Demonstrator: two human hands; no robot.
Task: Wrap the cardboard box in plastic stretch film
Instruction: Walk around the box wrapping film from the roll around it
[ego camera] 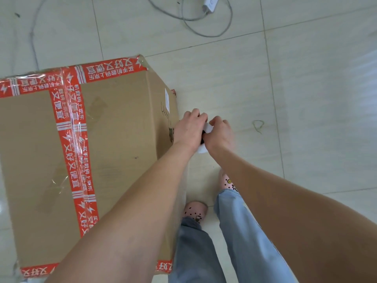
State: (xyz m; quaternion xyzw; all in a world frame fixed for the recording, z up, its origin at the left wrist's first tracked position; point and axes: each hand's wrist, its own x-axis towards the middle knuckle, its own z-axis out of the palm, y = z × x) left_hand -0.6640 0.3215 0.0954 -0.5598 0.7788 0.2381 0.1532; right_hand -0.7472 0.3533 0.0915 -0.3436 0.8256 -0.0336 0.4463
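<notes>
A large brown cardboard box [114,144] sealed with red printed tape stands on the tiled floor at the left. Some clear film shines over its far edge and its tape. Both hands meet low beside the box's right side. My left hand [188,128] and my right hand [220,133] are closed around a small roll of stretch film [207,128], white with a dark core, mostly hidden between them. The left hand touches or nearly touches the box's right face.
Pale floor tiles [316,99] spread to the right and far side. A white power strip [211,3] with grey cables [206,27] lies at the top. My feet in pink slippers [194,210] stand by the box's near right corner.
</notes>
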